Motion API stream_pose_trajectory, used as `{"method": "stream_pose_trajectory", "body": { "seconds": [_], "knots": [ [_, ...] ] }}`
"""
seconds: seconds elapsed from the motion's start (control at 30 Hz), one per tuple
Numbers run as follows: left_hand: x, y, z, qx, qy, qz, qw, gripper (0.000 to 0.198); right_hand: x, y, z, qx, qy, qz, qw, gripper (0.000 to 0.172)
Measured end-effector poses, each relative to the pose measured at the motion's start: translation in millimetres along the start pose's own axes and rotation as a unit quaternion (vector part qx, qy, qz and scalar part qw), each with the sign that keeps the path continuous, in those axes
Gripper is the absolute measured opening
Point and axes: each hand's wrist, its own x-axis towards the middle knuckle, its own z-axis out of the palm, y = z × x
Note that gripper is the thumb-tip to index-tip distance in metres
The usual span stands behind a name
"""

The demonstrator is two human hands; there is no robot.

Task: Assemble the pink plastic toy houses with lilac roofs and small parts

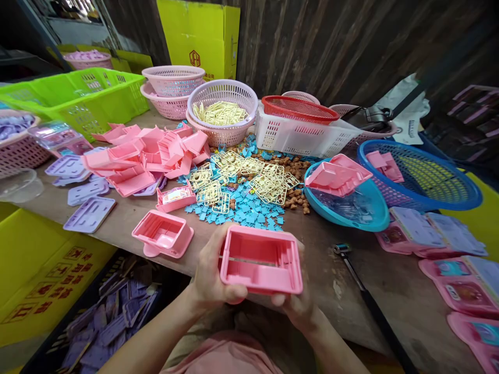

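Left hand [210, 275]: its grip clasps the left end of the pink housing [261, 275], thumb against the near rim.
Right hand [300, 306]: its grip clasps the other end, thumb at the near right corner.
Pink housing: held up over the near edge of the bench [323, 259], open side toward the head camera — the stepped interior shows.
Lilac pieces [117, 317]: jumbled in a dark crate below the bench, at left.
Black-handled tool [368, 296]: lying on the bench to the right, steel head pointing away.
Packed pink sets [460, 283]: laid along the right side.
Second housing [167, 241]: on the bench just beyond the left hand.
Lilac plates [89, 214]: scattered farther left.
Small pink box [176, 198]: in front of a heap of pink trays [144, 150].
Blue tiles [249, 210]: spread mid-bench, with cream sprues [268, 182] on top and brown figures [298, 200] alongside.
Turquoise basin [351, 222]: clear pieces inside, a pink moulding [337, 176] resting across it.
Blue basket [432, 153]: right of the basin, pink parts within.
Lilac colander [223, 93]: holds cream sticks, nested in a pink one.
White crate [304, 136]: carries a red sieve [300, 110].
Green crate [105, 106]: far left.
Yellow carton [195, 31]: at the back — before a dark ribbed wall [296, 47].
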Motion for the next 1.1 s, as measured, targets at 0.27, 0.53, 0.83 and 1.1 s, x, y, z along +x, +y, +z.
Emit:
{"method": "stream_pose_trajectory", "body": {
  "seconds": [0.27, 0.53, 0.83, 1.1],
  "knots": [
    [19, -27, -26.9, -0.091, -0.061, -0.416, 0.903, 0.066, -9, 22, -47, -0.16, 0.077, 0.125, 0.976, 0.05],
    [52, -37, -36.4, 0.098, -0.198, -0.379, 0.898, 0.054, -58, 65, -119, -0.623, 0.058, 0.326, 0.708, 0.025],
    [68, -6, -22.6, 0.462, -0.318, -0.257, 0.787, 0.06, -56, 27, -76, -0.286, 0.073, 0.169, 0.94, 0.024],
    [43, -9, -7.8, 0.526, -0.337, -0.243, 0.742, 0.063, -23, -17, -43, -0.142, 0.047, 0.052, 0.987, 0.033]
  ]
}}
